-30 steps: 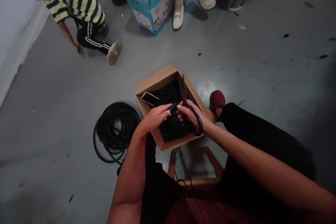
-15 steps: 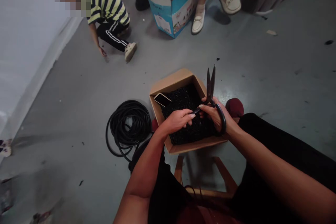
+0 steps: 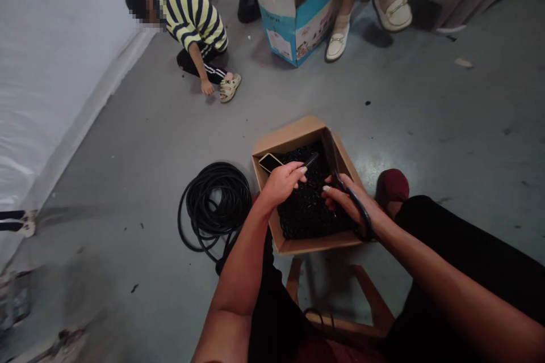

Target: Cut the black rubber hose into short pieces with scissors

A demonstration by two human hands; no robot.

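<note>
My left hand (image 3: 283, 182) is closed on a black ribbed tube (image 3: 312, 160), whose short end sticks out past the fingers over an open cardboard box (image 3: 292, 135). In my right hand (image 3: 347, 198) is a pair of scissors (image 3: 332, 153); a dark handle loop rests along the wrist and the blades, blurred, point away from me. A small gap separates the scissors from the tube end. Many small black pieces (image 3: 309, 212) fill much of the box below both hands. A phone-like dark rectangle with a pale edge (image 3: 268, 163) lies in its far left corner.
Left of the box lies a coil of black hose (image 3: 213, 204) on the grey floor. Farther off, a person in a striped shirt (image 3: 196, 17) squats. A blue and white carton (image 3: 293, 28) stands beside another person's white shoes (image 3: 338, 45). Wooden legs (image 3: 370, 295) show below the box.
The scissors and the tube have come apart; both were held together before. The blades, spread earlier, now look closer together. The whole view has shifted, and the squatting person's hand has moved nearer the shoe.
</note>
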